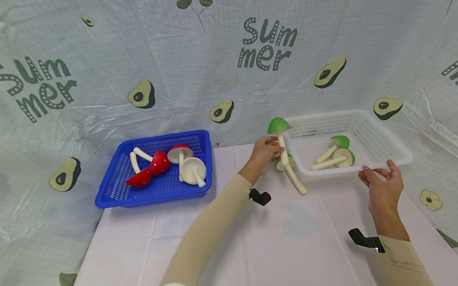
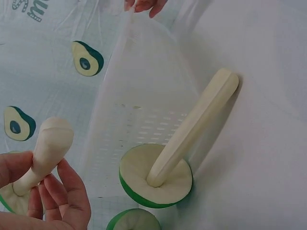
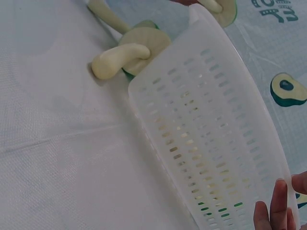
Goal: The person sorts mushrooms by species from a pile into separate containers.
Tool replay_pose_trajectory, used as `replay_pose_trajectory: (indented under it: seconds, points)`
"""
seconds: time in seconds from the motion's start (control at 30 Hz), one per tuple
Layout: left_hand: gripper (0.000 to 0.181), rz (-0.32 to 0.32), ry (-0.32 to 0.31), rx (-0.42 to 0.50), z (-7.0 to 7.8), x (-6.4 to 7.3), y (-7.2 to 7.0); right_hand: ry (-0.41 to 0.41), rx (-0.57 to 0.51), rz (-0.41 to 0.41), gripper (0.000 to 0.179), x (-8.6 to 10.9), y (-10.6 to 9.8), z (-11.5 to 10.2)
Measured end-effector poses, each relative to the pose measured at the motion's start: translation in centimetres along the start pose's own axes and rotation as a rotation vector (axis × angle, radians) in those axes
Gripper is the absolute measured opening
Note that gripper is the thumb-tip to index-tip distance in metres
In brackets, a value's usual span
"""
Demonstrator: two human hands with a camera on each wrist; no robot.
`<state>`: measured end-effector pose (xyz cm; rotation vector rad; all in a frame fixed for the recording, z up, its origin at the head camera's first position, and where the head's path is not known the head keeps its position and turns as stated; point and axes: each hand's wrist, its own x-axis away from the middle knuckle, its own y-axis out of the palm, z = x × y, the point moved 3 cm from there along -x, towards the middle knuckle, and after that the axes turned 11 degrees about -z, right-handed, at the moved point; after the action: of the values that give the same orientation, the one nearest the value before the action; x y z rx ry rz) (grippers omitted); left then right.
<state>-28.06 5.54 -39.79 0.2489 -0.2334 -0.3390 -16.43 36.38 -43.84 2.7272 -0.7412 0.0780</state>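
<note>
My left hand (image 1: 262,157) pinches a toy mushroom (image 1: 278,126) by its pale stem, green cap upward, at the left end of the white basket (image 1: 386,137). Just below it, another green-capped mushroom (image 2: 156,177) lies on the table against the basket's outside, its stem pointing forward. Part of one more green cap (image 2: 134,221) shows beside that one in the left wrist view. My right hand (image 1: 386,194) grips the basket's front rim near its right corner, thumb and fingers on either side. Inside the basket lie two green-capped mushrooms (image 1: 340,142), caps to the right.
A blue basket (image 1: 154,200) stands at the left with several red-capped mushrooms (image 1: 160,163) in it. A white cloth (image 1: 250,242) covers the table. Behind hangs a printed sheet (image 1: 179,67) with avocado pictures.
</note>
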Motion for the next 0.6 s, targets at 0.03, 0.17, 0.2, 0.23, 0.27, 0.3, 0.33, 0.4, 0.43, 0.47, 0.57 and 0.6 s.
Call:
replay_pose_trajectory:
  seconds: [0.03, 0.17, 0.2, 0.23, 0.27, 0.3, 0.33, 0.4, 0.43, 0.47, 0.57, 0.6]
  points:
    - [0.032, 0.001, 0.001, -0.001, 0.0, 0.0, 0.1, -0.002, 0.004, 0.0, 0.094, 0.0, 0.0, 0.0]
    - [0.033, -0.006, 0.003, -0.01, 0.1, -0.2, 0.4, -0.008, 0.02, -0.005, 0.097, -0.1, -0.1, 0.2]
    - [0.033, -0.009, 0.002, -0.011, 0.1, -0.2, 0.4, -0.008, 0.02, -0.006, 0.098, -0.1, -0.1, 0.2]
    - [0.033, -0.01, 0.002, -0.01, 0.1, -0.3, 0.5, -0.009, 0.021, -0.007, 0.099, -0.1, -0.1, 0.2]
    - [0.032, -0.013, 0.0, -0.012, 0.1, -0.3, 0.6, -0.009, 0.023, -0.009, 0.1, -0.1, -0.1, 0.2]
    - [0.032, -0.015, 0.0, -0.012, 0.1, -0.4, 0.7, -0.008, 0.019, -0.009, 0.101, -0.1, -0.1, 0.2]
    - [0.032, -0.015, 0.001, -0.011, 0.1, -0.5, 0.8, -0.009, 0.015, -0.01, 0.101, -0.1, -0.1, 0.2]
    - [0.032, -0.016, 0.004, -0.01, 0.1, -0.6, 1.0, -0.006, 0.019, -0.009, 0.1, 0.0, -0.1, 0.2]
    - [0.032, -0.017, 0.005, -0.011, 0.1, -0.6, 1.2, -0.004, 0.02, -0.009, 0.099, 0.0, -0.1, 0.2]
    - [0.032, -0.017, 0.006, -0.011, 0.1, -0.7, 1.3, -0.002, 0.02, -0.01, 0.098, 0.0, -0.1, 0.2]
    - [0.032, -0.016, 0.009, -0.014, 0.1, -0.7, 1.7, 0.004, 0.014, -0.008, 0.094, 0.0, -0.1, 0.1]
    - [0.032, -0.016, 0.011, -0.014, 0.2, -0.7, 1.8, 0.005, 0.011, -0.008, 0.093, 0.0, -0.1, 0.1]
